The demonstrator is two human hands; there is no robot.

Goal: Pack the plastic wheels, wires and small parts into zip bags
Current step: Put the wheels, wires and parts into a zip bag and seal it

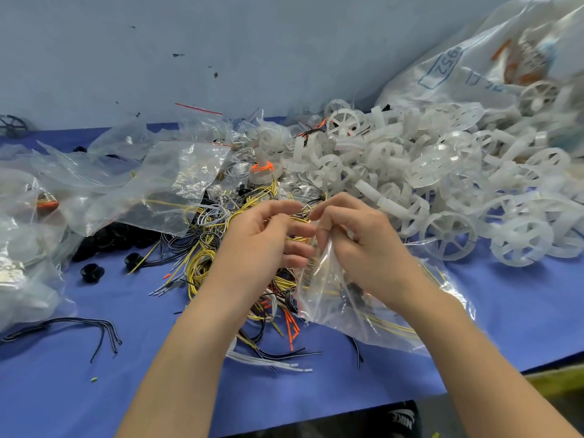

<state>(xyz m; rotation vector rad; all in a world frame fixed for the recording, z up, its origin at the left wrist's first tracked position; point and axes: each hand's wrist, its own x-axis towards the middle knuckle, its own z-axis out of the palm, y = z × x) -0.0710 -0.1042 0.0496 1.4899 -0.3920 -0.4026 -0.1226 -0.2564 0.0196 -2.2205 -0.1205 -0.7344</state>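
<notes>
My right hand [363, 248] grips the top of a clear zip bag [341, 311] that hangs down onto the blue table, with yellow wires and a dark part inside. My left hand [262, 238] is beside it, fingers curled at the bag's mouth, thumb and forefinger pinched near thin wires. Under both hands lies a tangle of yellow, black and white wires [205, 254]. A big heap of translucent white plastic wheels [442, 184] fills the right side.
Empty and filled zip bags [164, 184] lie at the left. Small black rings [91, 272] sit near them. A large printed sack [474, 67] leans on the wall at the back right. Loose black wires [79, 327] lie front left. The table edge [474, 379] runs along the front right.
</notes>
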